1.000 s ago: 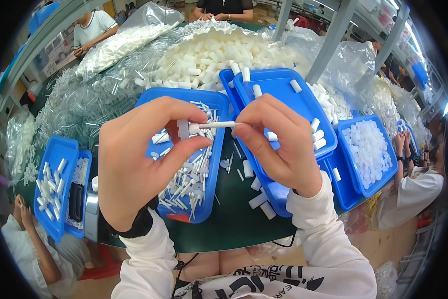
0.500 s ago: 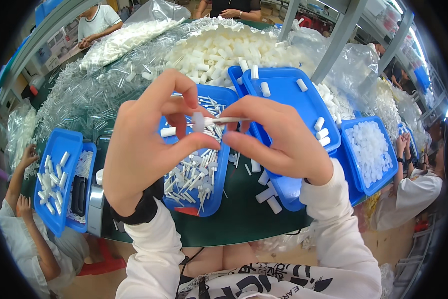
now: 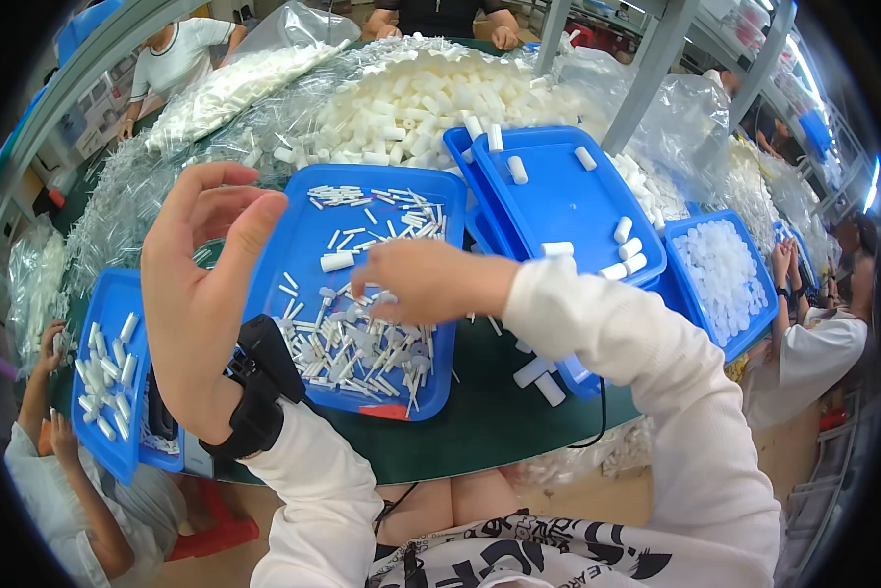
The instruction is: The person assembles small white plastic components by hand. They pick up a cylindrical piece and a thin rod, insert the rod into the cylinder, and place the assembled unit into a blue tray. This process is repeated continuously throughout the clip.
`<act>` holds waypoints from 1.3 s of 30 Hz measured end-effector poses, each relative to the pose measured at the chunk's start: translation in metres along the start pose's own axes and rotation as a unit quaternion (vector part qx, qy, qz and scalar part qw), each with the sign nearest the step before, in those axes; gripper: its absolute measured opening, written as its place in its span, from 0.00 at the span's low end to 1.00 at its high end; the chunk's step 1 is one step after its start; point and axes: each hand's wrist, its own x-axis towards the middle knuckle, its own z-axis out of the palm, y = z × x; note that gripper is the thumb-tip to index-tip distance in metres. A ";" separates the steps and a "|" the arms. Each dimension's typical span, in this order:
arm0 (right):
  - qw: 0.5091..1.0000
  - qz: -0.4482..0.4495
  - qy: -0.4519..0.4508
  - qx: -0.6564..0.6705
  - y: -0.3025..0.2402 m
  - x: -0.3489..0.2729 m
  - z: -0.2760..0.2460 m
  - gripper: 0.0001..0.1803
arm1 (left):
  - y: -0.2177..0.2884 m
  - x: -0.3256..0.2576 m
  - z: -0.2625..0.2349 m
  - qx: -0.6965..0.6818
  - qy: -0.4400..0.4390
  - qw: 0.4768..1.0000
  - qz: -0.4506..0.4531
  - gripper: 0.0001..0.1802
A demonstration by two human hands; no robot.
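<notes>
My left hand (image 3: 200, 284) is raised at the left edge of a blue tray (image 3: 288, 230). Its fingers curve toward the thumb with a gap between, and nothing shows in them. Over the middle of that tray reaches my right hand (image 3: 445, 279), its fingers slightly blurred and pointing left. Whether they grip anything cannot be seen. Below it lies a heap of thin white sticks with translucent white caps (image 3: 337, 367). Loose white sticks (image 3: 337, 194) lie at the tray's far end, and a thicker white cylinder (image 3: 337, 262) rests left of my right fingertips.
Stacked blue trays (image 3: 558, 196) with a few white cylinders stand to the right, beside a blue tray of translucent caps (image 3: 725, 289). Far back spreads a pile of cream cylinders (image 3: 440, 98); clear tubes (image 3: 126, 196) lie left. Another blue tray (image 3: 117, 441) stands left. Co-workers sit around.
My hands have come apart, and the capped white stick between them is no longer visible there. The left hand moved left; the right moved left and down over the tray.
</notes>
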 end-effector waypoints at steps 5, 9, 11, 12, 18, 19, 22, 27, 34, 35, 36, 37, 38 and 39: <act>0.990 0.118 -0.049 -0.054 0.075 0.050 -0.017 0.10 | 0.002 0.000 -0.007 0.027 -0.062 0.997 -0.033 0.12; 0.970 0.191 -0.138 -0.058 0.080 0.049 -0.024 0.09 | -0.002 0.001 -0.008 0.014 -0.071 0.997 -0.024 0.12; 0.972 0.185 -0.130 -0.058 0.081 0.048 -0.017 0.08 | -0.003 0.002 -0.010 0.011 -0.074 0.997 -0.025 0.13; 0.975 0.180 -0.108 -0.072 0.085 0.048 -0.014 0.08 | -0.002 0.002 -0.008 0.010 -0.077 0.997 -0.028 0.13; 0.983 0.168 -0.011 -0.068 0.103 0.055 -0.013 0.09 | -0.006 0.002 -0.009 -0.004 -0.083 0.996 -0.038 0.14; 0.985 0.158 -0.010 -0.065 0.100 0.054 -0.014 0.08 | -0.006 0.002 -0.009 -0.002 -0.081 0.996 -0.039 0.14; 0.982 0.155 -0.060 -0.088 0.085 0.049 -0.012 0.09 | -0.006 0.003 -0.009 0.000 -0.081 0.996 -0.035 0.14; 0.973 0.174 -0.063 -0.135 0.083 0.047 -0.007 0.10 | -0.002 0.003 -0.004 0.004 -0.095 0.995 -0.034 0.14; 0.979 0.184 0.004 -0.086 0.062 0.028 -0.034 0.09 | -0.006 0.006 0.007 -0.002 -0.050 0.999 -0.007 0.12; 0.981 0.181 0.019 -0.072 0.054 0.024 -0.042 0.09 | -0.006 0.006 0.008 0.010 -0.049 0.999 0.007 0.12; 0.985 0.161 0.045 -0.033 0.047 0.017 -0.049 0.09 | -0.006 0.007 0.011 0.022 -0.049 0.998 0.020 0.12; 0.988 0.138 0.068 0.009 0.039 0.010 -0.055 0.09 | -0.006 0.007 0.012 0.037 -0.048 0.998 0.031 0.13; 0.988 0.115 0.091 0.051 0.030 0.005 -0.060 0.09 | -0.006 0.007 0.011 0.073 -0.061 0.993 0.064 0.14; 0.987 0.075 0.120 0.074 0.019 -0.003 -0.065 0.09 | -0.006 0.007 0.011 0.106 -0.073 0.987 0.100 0.15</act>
